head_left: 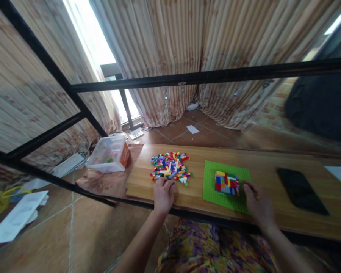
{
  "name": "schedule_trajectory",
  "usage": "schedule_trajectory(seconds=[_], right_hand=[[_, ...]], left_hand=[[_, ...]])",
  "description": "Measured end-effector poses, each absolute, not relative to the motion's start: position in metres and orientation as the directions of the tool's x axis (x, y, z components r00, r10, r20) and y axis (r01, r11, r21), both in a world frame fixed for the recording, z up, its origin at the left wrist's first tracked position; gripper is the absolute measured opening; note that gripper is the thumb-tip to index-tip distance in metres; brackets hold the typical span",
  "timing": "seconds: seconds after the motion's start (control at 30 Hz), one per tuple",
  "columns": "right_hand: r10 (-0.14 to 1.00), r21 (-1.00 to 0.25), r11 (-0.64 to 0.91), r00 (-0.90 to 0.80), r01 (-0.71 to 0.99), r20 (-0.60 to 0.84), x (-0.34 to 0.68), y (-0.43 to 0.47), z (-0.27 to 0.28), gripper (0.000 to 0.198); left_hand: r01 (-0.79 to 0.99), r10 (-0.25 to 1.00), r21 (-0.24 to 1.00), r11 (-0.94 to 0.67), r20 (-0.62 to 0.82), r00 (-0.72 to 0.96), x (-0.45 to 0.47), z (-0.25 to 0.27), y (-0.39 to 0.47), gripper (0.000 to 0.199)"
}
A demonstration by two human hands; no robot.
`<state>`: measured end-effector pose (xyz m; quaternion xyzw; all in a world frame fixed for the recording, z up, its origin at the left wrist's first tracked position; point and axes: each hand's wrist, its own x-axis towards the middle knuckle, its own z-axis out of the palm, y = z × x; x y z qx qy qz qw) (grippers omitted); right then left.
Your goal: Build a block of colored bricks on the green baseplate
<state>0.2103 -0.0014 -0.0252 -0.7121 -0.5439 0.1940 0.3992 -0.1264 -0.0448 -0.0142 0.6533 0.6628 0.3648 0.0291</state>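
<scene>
My left hand is at the near edge of a loose heap of small colourful toy bricks, its fingers pinched together. A small blue brick shows at the fingertips. My right hand is over the right edge of a green studded baseplate. Its fingers are curled in beside a low block of multicoloured bricks built on that plate. What the right fingers hold, if anything, is too small and blurred to make out.
The wooden tabletop carries a dark phone-like slab at the right. Left of it stands a clear plastic box with an orange label. A black metal bar crosses beyond the table, before curtains. Papers lie on the floor.
</scene>
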Motion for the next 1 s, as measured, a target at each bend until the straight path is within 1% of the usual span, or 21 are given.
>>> schedule_trajectory(seconds=[0.07, 0.1, 0.17, 0.23, 0.3, 0.33, 0.4, 0.47, 0.5, 0.57, 0.6, 0.63, 0.7, 0.77, 0.83, 0.9, 1.0], right_hand=[[0.93, -0.815, -0.014, 0.306, 0.579, 0.202, 0.199, -0.018, -0.015, 0.043], [0.936, -0.833, 0.031, 0.277, 0.552, 0.219, 0.192, -0.027, -0.01, 0.04], [0.965, -0.866, 0.123, 0.145, 0.485, 0.218, 0.175, -0.047, -0.001, 0.033], [0.982, -0.899, 0.162, 0.026, 0.407, 0.189, 0.159, -0.063, 0.004, 0.028], [0.986, -0.933, 0.143, 0.035, 0.331, 0.163, 0.15, -0.073, 0.005, 0.026], [0.986, -0.948, 0.123, 0.074, 0.293, 0.151, 0.148, -0.075, 0.004, 0.026], [0.978, -0.97, 0.09, 0.166, 0.224, 0.129, 0.15, -0.077, 0.002, 0.024], [0.97, -0.983, 0.068, 0.218, 0.17, 0.105, 0.158, -0.075, 0.0, 0.023], [0.97, -0.987, 0.057, 0.226, 0.152, 0.091, 0.163, -0.073, -0.001, 0.023], [0.968, -0.989, 0.031, 0.241, 0.146, 0.066, 0.176, -0.066, -0.003, 0.024], [0.965, -0.986, 0.019, 0.256, 0.164, 0.061, 0.183, -0.061, -0.005, 0.025], [0.959, -0.98, 0.01, 0.275, 0.198, 0.066, 0.19, -0.056, -0.006, 0.026], [0.947, -0.953, 0.008, 0.302, 0.303, 0.104, 0.204, -0.042, -0.007, 0.028], [0.945, -0.908, 0.034, 0.281, 0.418, 0.165, 0.214, -0.028, -0.007, 0.027], [0.952, -0.874, 0.079, 0.222, 0.48, 0.209, 0.218, -0.015, -0.007, 0.025], [0.961, -0.854, 0.123, 0.154, 0.506, 0.229, 0.218, -0.007, -0.006, 0.025], [0.965, -0.842, 0.155, 0.105, 0.517, 0.242, 0.213, -0.003, -0.007, 0.024]], left_hand=[[0.781, 0.886, 0.596, -0.185, 0.445, -0.129, -0.112, -0.006, -0.046, 0.02], [0.724, 0.9, 0.657, -0.21, 0.42, -0.12, -0.101, -0.001, -0.047, 0.021], [0.562, 0.946, 0.794, -0.234, 0.32, -0.057, -0.072, 0.006, -0.049, 0.022], [0.359, 0.98, 0.914, -0.19, 0.199, 0.014, -0.039, 0.011, -0.053, 0.023], [0.149, 0.997, 0.987, -0.064, 0.055, 0.061, -0.01, 0.012, -0.056, 0.021], [0.048, 0.998, 0.999, 0.018, -0.021, 0.059, 0.002, 0.012, -0.057, 0.021], [-0.084, 0.985, 0.983, 0.162, -0.155, 0.08, 0.019, 0.011, -0.056, 0.022], [-0.149, 0.966, 0.957, 0.251, -0.237, 0.103, 0.029, 0.011, -0.053, 0.024], [-0.159, 0.96, 0.949, 0.271, -0.255, 0.113, 0.032, 0.012, -0.051, 0.024], [-0.127, 0.96, 0.956, 0.266, -0.251, 0.125, 0.037, 0.012, -0.045, 0.02], [-0.079, 0.967, 0.969, 0.234, -0.224, 0.124, 0.039, 0.013, -0.042, 0.017], [-0.014, 0.978, 0.984, 0.179, -0.177, 0.111, 0.04, 0.013, -0.038, 0.014], [0.149, 0.997, 0.988, 0.026, -0.037, 0.07, 0.039, 0.012, -0.031, 0.013], [0.317, 0.993, 0.941, -0.119, 0.112, 0.041, 0.036, 0.01, -0.023, 0.018], [0.449, 0.977, 0.87, -0.203, 0.209, 0.037, 0.031, 0.005, -0.016, 0.021], [0.524, 0.968, 0.818, -0.236, 0.247, 0.05, 0.027, -0.001, -0.01, 0.024], [0.55, 0.967, 0.799, -0.243, 0.244, 0.072, 0.024, -0.011, -0.006, 0.027]])
